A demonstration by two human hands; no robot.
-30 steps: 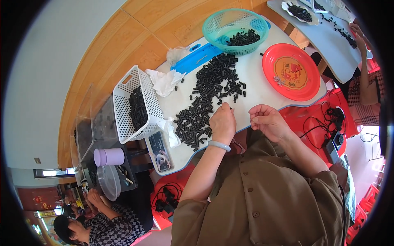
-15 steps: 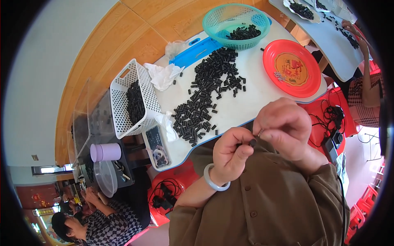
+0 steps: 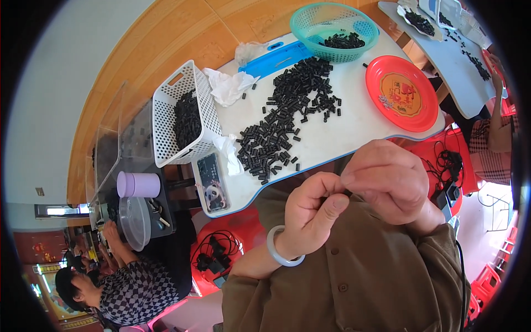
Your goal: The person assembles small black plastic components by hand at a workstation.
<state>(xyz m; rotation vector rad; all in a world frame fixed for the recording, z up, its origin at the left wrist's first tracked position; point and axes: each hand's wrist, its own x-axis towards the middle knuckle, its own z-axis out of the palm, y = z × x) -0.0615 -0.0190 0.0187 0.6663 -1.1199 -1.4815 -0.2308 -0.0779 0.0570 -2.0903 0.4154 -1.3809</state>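
Observation:
Both hands meet in front of my chest, beyond the table's near edge. My left hand point(image 3: 310, 216), with a pale bangle point(image 3: 272, 249) on its wrist, is closed in a pinch on a small black cylindrical piece that the fingers now mostly hide. My right hand point(image 3: 390, 180) is closed too, its fingertips pressed against the left hand's. Whatever lies between its fingers is out of sight. A long pile of similar black pieces point(image 3: 268, 145) covers the middle of the white table point(image 3: 345, 124). Small silvery bits point(image 3: 385, 103) rest on a red plate point(image 3: 412, 108).
Beyond the pile stand a green colander point(image 3: 307, 33) and a blue tray point(image 3: 271, 63). A white perforated basket point(image 3: 207, 119) of black pieces, crumpled tissues point(image 3: 229, 88) and a phone point(image 3: 212, 182) lie left. Cables point(image 3: 448, 163) sit on a red stool. Other people work at both sides.
My right fingertips have closed in over the black piece, which showed clearly before, as did a thin metallic bit in the right pinch. The whole view has shifted slightly.

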